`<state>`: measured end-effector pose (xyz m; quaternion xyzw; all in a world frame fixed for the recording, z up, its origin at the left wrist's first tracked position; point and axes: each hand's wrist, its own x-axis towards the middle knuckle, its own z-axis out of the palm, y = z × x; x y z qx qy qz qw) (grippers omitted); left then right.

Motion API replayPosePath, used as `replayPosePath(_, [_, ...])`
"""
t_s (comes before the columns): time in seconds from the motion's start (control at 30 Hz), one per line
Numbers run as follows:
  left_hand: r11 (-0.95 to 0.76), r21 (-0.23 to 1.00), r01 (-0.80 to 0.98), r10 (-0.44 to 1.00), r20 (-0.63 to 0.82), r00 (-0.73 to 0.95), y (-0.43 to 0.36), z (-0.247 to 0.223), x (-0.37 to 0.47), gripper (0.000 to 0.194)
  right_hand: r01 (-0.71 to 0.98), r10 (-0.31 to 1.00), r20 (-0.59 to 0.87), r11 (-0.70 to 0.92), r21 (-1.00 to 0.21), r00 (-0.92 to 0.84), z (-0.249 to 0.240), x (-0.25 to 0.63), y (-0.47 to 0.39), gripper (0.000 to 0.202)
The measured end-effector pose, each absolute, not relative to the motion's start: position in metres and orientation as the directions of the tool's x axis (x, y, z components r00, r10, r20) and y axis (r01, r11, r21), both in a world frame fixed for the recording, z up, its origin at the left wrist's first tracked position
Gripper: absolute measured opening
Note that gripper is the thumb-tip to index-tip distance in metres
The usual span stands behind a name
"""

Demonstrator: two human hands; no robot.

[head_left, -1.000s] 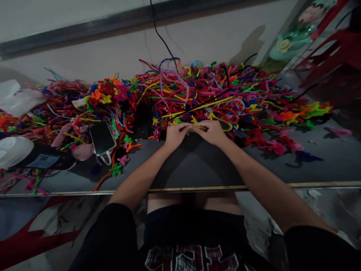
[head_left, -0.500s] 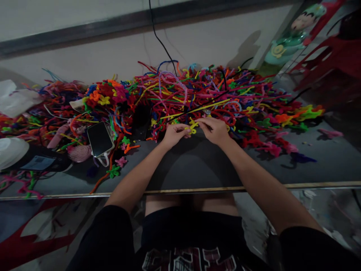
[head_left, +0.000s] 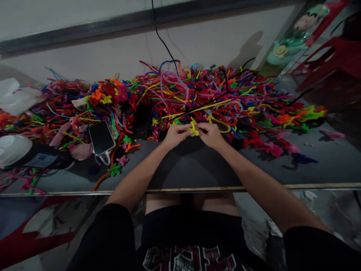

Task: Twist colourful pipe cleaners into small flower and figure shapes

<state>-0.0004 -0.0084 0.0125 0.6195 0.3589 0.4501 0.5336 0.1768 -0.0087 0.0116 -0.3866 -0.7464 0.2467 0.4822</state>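
A yellow pipe cleaner (head_left: 194, 130), bent into small loops, is pinched between both hands over the near edge of the pile. My left hand (head_left: 177, 135) holds it from the left with thumb and fingertips closed. From the other side, my right hand (head_left: 210, 134) grips the same piece, its fingertips close to the left ones. A long yellow tail (head_left: 224, 128) curves out behind the right hand. The fingers hide part of the looped shape. Just beyond the hands spreads a tangled heap of colourful pipe cleaners (head_left: 180, 90).
A phone (head_left: 100, 138) with a white cable and a pink hairbrush (head_left: 81, 151) lie on the left. Finished-looking fuzzy flower shapes (head_left: 272, 148) sit at the right on the dark table (head_left: 194, 169). A black cable (head_left: 163, 41) hangs by the wall. A red chair (head_left: 332, 56) stands far right.
My hands have come closer together around the looped yellow pipe cleaner. The right hand has shifted left and down, and more of the yellow tail shows behind it.
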Motion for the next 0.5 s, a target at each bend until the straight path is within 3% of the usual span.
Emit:
replayPosePath(0.13, [-0.171,0.985,-0.035,0.961,0.174,0.215,-0.006,0.007,0.002,0.037,0.412,0.74,0.599,0.67,-0.618,-0.306,0.012,0.179,-0.011,0.021])
replayPosePath(0.23, [-0.167,0.986,-0.018,0.972,0.168,0.162,-0.003,0.006,0.003,0.033,0.404,0.728,0.592,0.685,-0.606,-0.346,0.015,0.181,-0.015,0.025])
replayPosePath(0.33, [-0.176,0.984,0.021,0.972,0.17,0.159,-0.002,0.008,0.002,0.028,0.399,0.747,0.566,0.665,-0.632,-0.348,0.018,0.178,-0.017,0.025])
replayPosePath(0.5, [-0.189,0.982,-0.027,0.958,0.19,0.216,-0.006,0.011,0.0,0.028,0.321,0.849,0.499,0.528,-0.786,-0.174,0.019,0.17,-0.017,0.028])
